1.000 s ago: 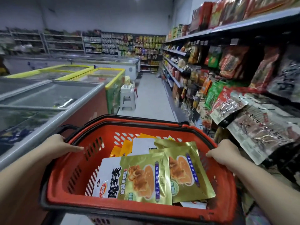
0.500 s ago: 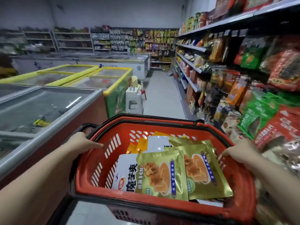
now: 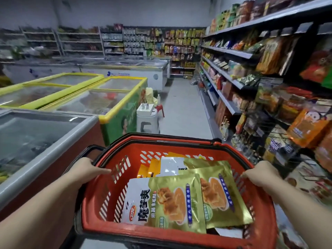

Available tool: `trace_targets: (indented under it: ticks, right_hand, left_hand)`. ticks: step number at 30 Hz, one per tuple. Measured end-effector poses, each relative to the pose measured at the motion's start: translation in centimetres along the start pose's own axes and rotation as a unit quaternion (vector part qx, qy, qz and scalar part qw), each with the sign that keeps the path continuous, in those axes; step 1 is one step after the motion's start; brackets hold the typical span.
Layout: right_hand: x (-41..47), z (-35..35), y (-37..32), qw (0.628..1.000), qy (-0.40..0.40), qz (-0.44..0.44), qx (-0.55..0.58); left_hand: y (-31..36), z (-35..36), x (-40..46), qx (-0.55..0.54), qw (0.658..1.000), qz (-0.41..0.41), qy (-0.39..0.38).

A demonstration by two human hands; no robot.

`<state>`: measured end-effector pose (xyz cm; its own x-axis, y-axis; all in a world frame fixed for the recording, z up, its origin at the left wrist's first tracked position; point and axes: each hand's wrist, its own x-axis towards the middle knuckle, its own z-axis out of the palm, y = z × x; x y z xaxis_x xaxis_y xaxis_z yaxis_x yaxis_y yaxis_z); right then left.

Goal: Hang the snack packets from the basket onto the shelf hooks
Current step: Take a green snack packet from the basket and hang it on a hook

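Left hand (image 3: 86, 170) at nine o'clock and right hand (image 3: 262, 172) at three o'clock each have their grip curled over the red basket (image 3: 107, 209) rim. Gold snack packets (image 3: 179, 202) lie inside; shelf hooks (image 3: 269, 133) at two o'clock.

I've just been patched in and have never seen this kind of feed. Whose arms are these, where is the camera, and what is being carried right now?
There is no machine here: these are a person's bare arms, filmed by a wide-angle camera on their head, looking forward and down. The left hand and right hand each grip a side rim of a red basket. Inside lie snack packets: a gold packet on top, a second gold packet partly under it, orange and white ones behind. The hook shelves stand to the right, chest freezers to the left. No packet is in hand yet.
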<state>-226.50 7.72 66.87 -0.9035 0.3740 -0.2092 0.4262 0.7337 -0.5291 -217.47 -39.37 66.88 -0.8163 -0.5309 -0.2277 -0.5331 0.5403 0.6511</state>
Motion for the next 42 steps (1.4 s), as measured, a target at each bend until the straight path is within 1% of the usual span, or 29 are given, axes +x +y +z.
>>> trace_targets:
  ticks: [3,8,13,16,22,24,27,29,31,34,37,39,41,42]
  right_hand:
    - [6.0,1.9,-3.8,0.999,0.035,0.023,0.001]
    - [14.9,3.0,-9.6,0.994,0.056,0.087,0.041]
    - [24.9,4.1,-13.8,0.985,0.07,0.152,0.05]
    - [32.0,5.3,-15.0,0.98,0.073,0.176,0.057]
    - [44.4,8.2,-16.5,0.973,0.064,0.215,0.047]
    - [47.4,9.1,-17.1,0.967,0.067,0.241,0.044]
    - [51.8,10.8,-17.9,0.951,0.073,0.294,0.068]
    - [54.7,12.2,-18.1,0.937,0.08,0.33,0.088]
    - [57.1,13.7,-18.3,0.917,0.093,0.371,0.111]
    - [59.9,16.3,-18.9,0.886,0.101,0.436,0.123]
    - [61.9,18.9,-19.7,0.846,0.122,0.496,0.155]
    - [63.1,21.0,-20.0,0.818,0.127,0.532,0.181]
    - [64.3,23.0,-20.1,0.799,0.112,0.562,0.181]
    - [65.0,23.9,-20.1,0.788,0.119,0.576,0.183]
  left_hand:
    - [5.1,1.1,10.0,-0.004,0.999,0.035,-0.01]
    - [14.2,3.7,26.4,0.044,0.995,0.076,-0.05]
    - [25.0,8.3,38.3,0.036,0.988,0.122,-0.083]
    - [30.0,12.3,45.9,0.049,0.984,0.124,-0.119]
    - [36.5,21.0,60.0,0.077,0.975,0.128,-0.166]
    - [39.2,23.5,63.7,0.091,0.971,0.129,-0.181]
    - [44.2,27.9,68.5,0.097,0.963,0.145,-0.203]
    - [47.5,31.5,72.2,0.117,0.949,0.171,-0.239]
    - [50.9,35.6,76.4,0.147,0.926,0.2,-0.284]
    - [56.3,41.7,81.2,0.208,0.883,0.247,-0.34]
    - [60.7,47.1,84.4,0.247,0.836,0.278,-0.404]
    - [63.1,50.4,86.4,0.27,0.81,0.295,-0.43]
    - [65.2,53.9,88.0,0.303,0.782,0.318,-0.441]
    - [65.9,55.7,88.7,0.312,0.778,0.319,-0.442]
